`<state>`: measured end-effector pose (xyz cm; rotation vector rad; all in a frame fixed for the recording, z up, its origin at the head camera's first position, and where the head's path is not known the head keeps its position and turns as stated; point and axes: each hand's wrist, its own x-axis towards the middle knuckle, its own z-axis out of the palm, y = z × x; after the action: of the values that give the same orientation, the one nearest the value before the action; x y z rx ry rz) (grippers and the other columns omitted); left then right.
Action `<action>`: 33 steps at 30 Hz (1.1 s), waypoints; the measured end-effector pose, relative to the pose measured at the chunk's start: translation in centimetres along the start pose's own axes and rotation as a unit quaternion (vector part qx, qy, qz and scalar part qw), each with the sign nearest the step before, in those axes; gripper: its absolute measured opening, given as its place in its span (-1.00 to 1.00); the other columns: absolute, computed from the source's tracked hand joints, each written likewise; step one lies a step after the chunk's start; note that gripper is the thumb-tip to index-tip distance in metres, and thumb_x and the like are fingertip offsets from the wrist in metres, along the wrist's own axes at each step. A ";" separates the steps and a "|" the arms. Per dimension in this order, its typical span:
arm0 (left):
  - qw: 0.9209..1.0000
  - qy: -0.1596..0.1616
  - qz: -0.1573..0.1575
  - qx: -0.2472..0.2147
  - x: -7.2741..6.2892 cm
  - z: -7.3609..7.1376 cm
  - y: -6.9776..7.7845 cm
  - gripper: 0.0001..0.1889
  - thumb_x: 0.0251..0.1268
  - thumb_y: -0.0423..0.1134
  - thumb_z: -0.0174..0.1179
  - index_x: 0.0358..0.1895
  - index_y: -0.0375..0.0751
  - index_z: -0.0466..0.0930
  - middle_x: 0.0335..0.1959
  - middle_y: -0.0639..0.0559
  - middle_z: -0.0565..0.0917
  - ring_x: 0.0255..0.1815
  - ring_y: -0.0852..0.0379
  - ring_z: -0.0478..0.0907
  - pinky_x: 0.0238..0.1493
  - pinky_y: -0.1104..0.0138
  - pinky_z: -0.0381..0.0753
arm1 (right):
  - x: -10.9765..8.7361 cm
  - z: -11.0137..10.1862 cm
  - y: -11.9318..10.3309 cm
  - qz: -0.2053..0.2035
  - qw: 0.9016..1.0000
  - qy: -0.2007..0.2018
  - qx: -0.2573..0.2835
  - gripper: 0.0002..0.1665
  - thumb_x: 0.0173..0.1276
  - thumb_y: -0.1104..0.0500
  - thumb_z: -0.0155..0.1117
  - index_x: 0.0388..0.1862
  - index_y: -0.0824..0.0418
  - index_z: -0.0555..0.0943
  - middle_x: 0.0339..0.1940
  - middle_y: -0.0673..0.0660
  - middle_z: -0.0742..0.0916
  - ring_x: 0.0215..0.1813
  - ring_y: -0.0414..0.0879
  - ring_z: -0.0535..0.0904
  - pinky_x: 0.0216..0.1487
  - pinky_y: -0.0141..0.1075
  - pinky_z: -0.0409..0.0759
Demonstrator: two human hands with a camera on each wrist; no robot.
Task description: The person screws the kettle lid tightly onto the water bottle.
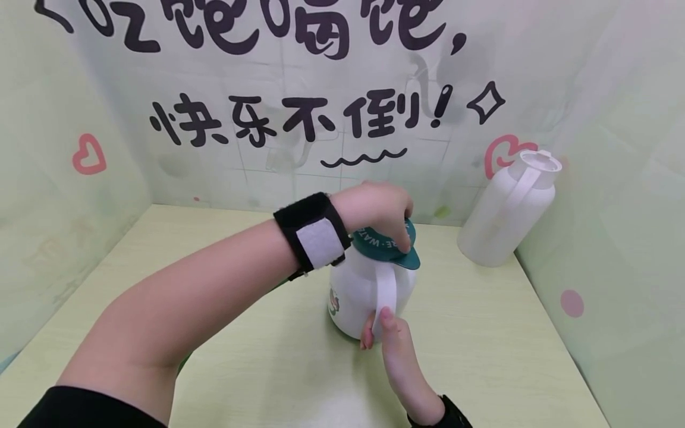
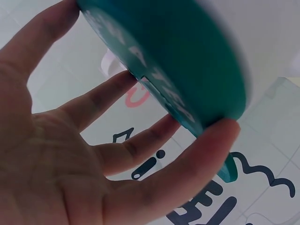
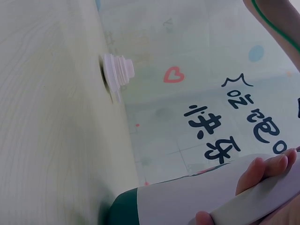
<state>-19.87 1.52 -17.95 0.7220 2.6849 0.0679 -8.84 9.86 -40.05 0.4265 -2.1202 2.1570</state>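
Observation:
A white jug (image 1: 353, 291) with a pale handle (image 1: 385, 285) stands in the middle of the table. On its top sits a round green lid (image 1: 371, 245) with white lettering and a projecting tab. My left hand (image 1: 382, 205) reaches over from the left and grips this lid; in the left wrist view its spread, bent fingers touch the rim. Low on the handle, my right hand (image 1: 398, 345) holds the jug, with the thumb along it. The right wrist view shows the jug's dark green base (image 3: 125, 208) by the tabletop.
A taller white jug (image 1: 505, 208) stands at the back right, by the side wall. In the right wrist view a stepped white stopper-like piece (image 3: 117, 75) rests on the table (image 3: 47, 117). A printed cloth (image 1: 321, 178) hangs behind the table.

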 end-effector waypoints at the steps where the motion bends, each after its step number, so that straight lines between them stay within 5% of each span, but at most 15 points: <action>1: 1.000 0.000 0.004 0.001 0.0 0.0 -0.1 -0.39 0.16 0.09 0.30 0.27 -0.04 0.46 0.08 0.09 0.52 0.03 0.09 0.39 0.06 0.18 0.42 | 0.0 0.0 0.0 0.001 1.000 -0.001 0.000 -0.20 0.59 -0.14 -0.38 -0.66 0.41 0.39 -0.69 0.24 0.47 -0.55 -0.01 0.47 -0.22 -0.28 0.42; 19: 0.998 -0.021 0.052 0.009 0.3 -0.2 -0.7 -0.42 0.13 0.03 0.33 0.25 0.06 0.45 0.08 0.11 0.46 0.01 0.07 0.38 -0.02 0.20 0.48 | 0.0 -0.1 0.2 -0.003 1.000 -0.004 0.005 -0.24 0.60 -0.10 -0.38 -0.67 0.38 0.37 -0.69 0.20 0.46 -0.55 -0.03 0.47 -0.26 -0.28 0.43; 33: 0.991 -0.052 0.121 0.000 0.7 -0.6 -1.6 -0.44 0.10 -0.09 0.36 0.22 0.02 0.45 0.10 0.08 0.44 0.04 0.09 0.38 -0.02 0.24 0.48 | 0.0 0.0 -0.1 -0.008 1.000 -0.002 0.012 -0.23 0.60 -0.10 -0.35 -0.66 0.42 0.38 -0.68 0.26 0.46 -0.54 -0.01 0.47 -0.24 -0.29 0.41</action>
<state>-21.37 0.48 -17.82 1.0187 2.4869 0.0881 -8.86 9.88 -39.95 0.4494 -2.0881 2.1759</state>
